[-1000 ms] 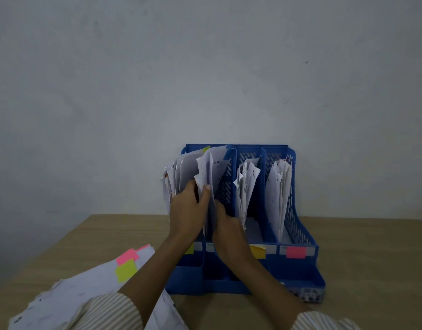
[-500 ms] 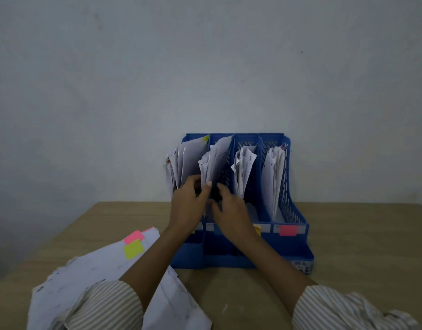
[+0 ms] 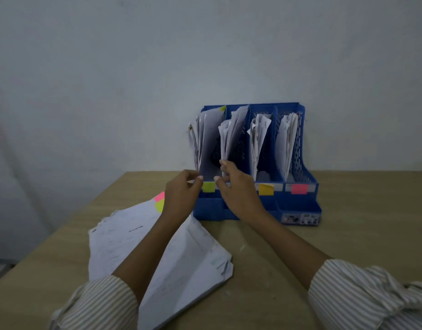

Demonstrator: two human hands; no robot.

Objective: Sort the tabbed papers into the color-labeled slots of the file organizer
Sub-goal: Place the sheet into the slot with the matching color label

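Both hands hover at frame centre before the organizer [image 3: 298, 206], holding nothing: left hand [image 3: 181, 198] loosely curled, right hand [image 3: 238, 194] with fingers spread. The blue perforated plastic organizer holds crumpled white sheets in four slots. Loose tabbed papers [image 3: 124, 236] fan lower left on the tan wooden table [image 3: 362, 206], beneath a plain grey wall [image 3: 110, 67].

The file organizer [image 3: 298, 201] stands at the back of the table [image 3: 348, 222], by the wall. Papers stand in its four slots. A paper pile [image 3: 124, 236] lies in front, to the left
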